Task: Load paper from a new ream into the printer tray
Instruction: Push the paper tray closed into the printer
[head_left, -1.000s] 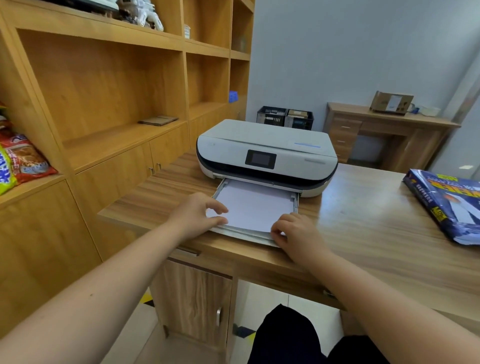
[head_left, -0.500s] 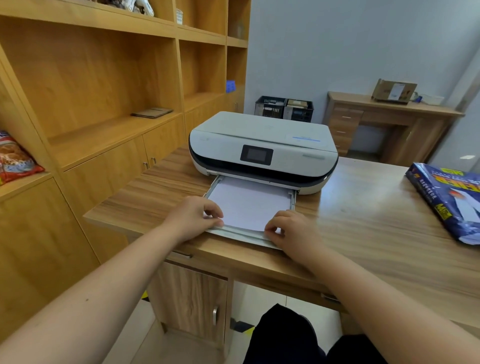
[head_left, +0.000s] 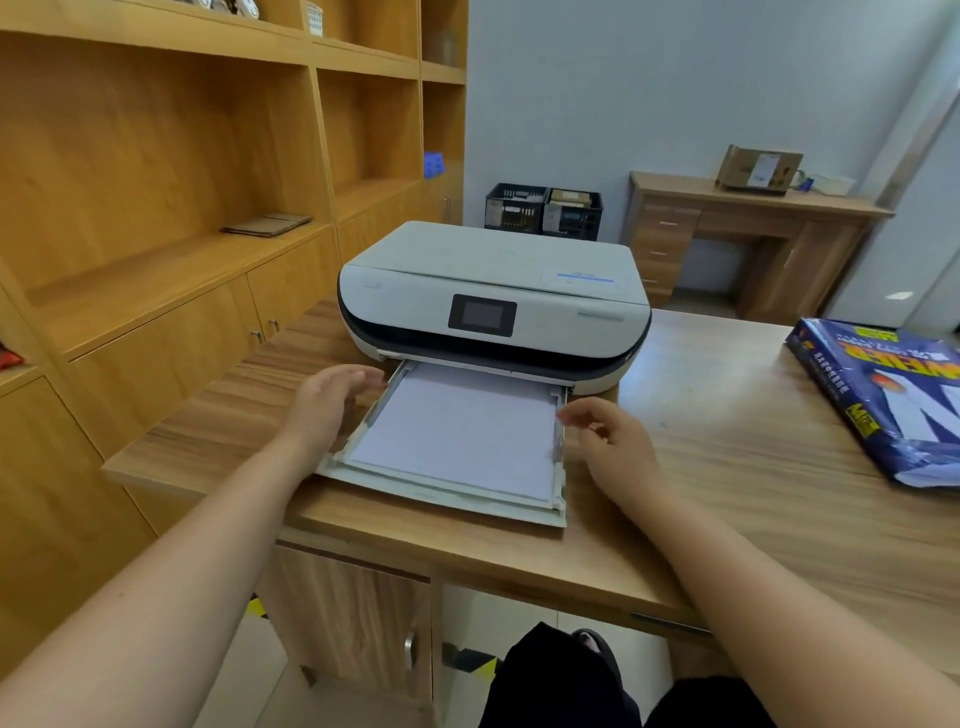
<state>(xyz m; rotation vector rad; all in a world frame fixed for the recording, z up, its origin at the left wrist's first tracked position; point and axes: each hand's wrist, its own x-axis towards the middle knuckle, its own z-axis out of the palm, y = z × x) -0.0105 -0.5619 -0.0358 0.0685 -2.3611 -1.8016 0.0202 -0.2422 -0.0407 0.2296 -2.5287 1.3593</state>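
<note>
Left hand (head_left: 324, 402) open, fingers loose, resting at 9 o'clock of pulled-out white plastic printer tray (head_left: 441, 493), touching its left rail. White paper stack (head_left: 457, 431) lies flat in tray, between hands. Right hand (head_left: 613, 441) open, empty, at 3 o'clock, beside right rail. Blue wrapped ream (head_left: 883, 395) further right on wooden desk (head_left: 727, 467).

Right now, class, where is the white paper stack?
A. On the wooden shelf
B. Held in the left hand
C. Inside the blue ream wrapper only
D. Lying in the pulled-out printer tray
D: the paper stack lies flat in the pulled-out tray in front of the printer, with a hand either side.
</note>
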